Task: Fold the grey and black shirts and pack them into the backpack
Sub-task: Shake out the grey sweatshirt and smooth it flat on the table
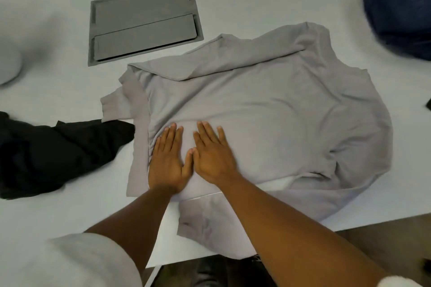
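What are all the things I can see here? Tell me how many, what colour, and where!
grey shirt: one, light grey, spread across the middle of the table, part hanging over the near edge
black shirt: one, black, crumpled at the left, beside the grey shirt
backpack: one, dark navy, top right corner, partly out of view
panel: one, dark grey, set flat into the table behind the shirts
table: one, white, under everything
left hand: one, flat on the grey shirt, fingers straight
right hand: one, flat on the grey shirt, next to the left hand
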The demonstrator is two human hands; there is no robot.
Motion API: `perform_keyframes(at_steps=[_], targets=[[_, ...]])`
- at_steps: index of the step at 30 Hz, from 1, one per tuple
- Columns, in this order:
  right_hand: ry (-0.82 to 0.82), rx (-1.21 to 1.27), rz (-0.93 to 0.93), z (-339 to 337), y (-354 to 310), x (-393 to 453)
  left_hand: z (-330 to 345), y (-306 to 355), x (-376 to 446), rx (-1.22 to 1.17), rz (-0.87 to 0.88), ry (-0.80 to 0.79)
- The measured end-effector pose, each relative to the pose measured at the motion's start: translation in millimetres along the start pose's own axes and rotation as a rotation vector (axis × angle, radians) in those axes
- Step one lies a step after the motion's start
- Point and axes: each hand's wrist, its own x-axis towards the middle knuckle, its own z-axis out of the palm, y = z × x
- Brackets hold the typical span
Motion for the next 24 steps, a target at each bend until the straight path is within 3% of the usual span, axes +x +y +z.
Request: perform_keyframes(at_steps=[3, 14, 24], targets=[[0.025, -0.018, -0.007, 4.6, 16.2, -5.2, -0.1, -1.4, 0.3, -0.007, -0.002, -0.010], [0.181, -0.025, 0.306, -15.8, 100.4, -21.6, -3.4, 0.7, 0.2, -0.043, -0.006, -0.014], [-0.002, -0.096, 0.438, -29.6, 120.1, -27.7, -5.6, 2.1, 1.1, -0.029, 0.005, -0.038]])
